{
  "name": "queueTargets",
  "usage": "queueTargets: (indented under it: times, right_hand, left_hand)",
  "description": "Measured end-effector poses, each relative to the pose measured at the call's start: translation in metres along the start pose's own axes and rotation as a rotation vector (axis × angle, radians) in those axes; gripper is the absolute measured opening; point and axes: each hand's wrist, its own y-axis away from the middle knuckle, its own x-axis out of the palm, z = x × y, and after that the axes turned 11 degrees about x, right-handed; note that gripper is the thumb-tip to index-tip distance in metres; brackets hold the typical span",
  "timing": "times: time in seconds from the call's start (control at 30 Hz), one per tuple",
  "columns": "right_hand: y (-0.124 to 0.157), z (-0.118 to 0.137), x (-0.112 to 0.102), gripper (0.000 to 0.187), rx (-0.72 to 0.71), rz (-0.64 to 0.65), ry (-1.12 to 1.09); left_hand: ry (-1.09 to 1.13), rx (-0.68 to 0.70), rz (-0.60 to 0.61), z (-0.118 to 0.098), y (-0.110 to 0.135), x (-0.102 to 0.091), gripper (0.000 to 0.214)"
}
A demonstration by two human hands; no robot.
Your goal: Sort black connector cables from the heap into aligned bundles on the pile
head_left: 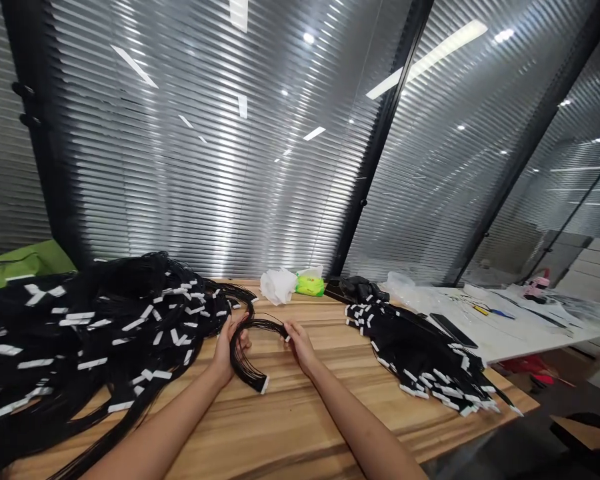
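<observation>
Between my hands a bundle of thin black wires [243, 367] bends in a loop, with a white tip at each end. My left hand [225, 350] is closed around the left side of the bend, and one end hangs below it, over the table. The other end is pinched by the fingertips of my right hand [300, 343], close to its white tip. Left of my hands lies a large heap of similar black wire bundles [125, 287] with many white ends. A smaller pile of black bundles [410, 340] lies to the right.
The wooden table [290, 427] runs under both piles. Crumpled white tissue [279, 287] and a green tissue pack [310, 284] stand at the back. On the white table [500, 340] at right are a dark flat device [453, 330] and hand tools [493, 311]. A slatted glass wall [220, 167] rises behind.
</observation>
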Motion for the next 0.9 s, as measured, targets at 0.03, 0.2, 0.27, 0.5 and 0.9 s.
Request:
queueTargets:
  times: [0.03,0.2,0.27,0.5,0.9]
  right_hand:
    - [0.004,0.0,0.004,0.049,0.015,0.049,0.03]
    - [0.024,-0.005,0.025,0.057,0.17,0.421,0.318]
    - [0.028,0.0,0.038,0.055,0.197,0.478,0.353]
    - [0.036,0.084,0.122,0.049,-0.132,0.415,0.003]
    - [-0.034,0.122,0.294,0.032,-0.702,0.273,1.363]
  left_hand:
    - [0.013,0.014,-0.025,-0.002,0.0,-0.002,0.047]
    - [0.034,-0.02,-0.06,0.0,0.001,-0.007,0.037]
    - [0.044,-0.045,-0.049,0.003,0.001,-0.007,0.039]
    - [0.077,-0.026,-0.164,0.003,-0.008,-0.013,0.038]
    - [0.083,-0.069,-0.112,0.018,-0.018,-0.026,0.034]
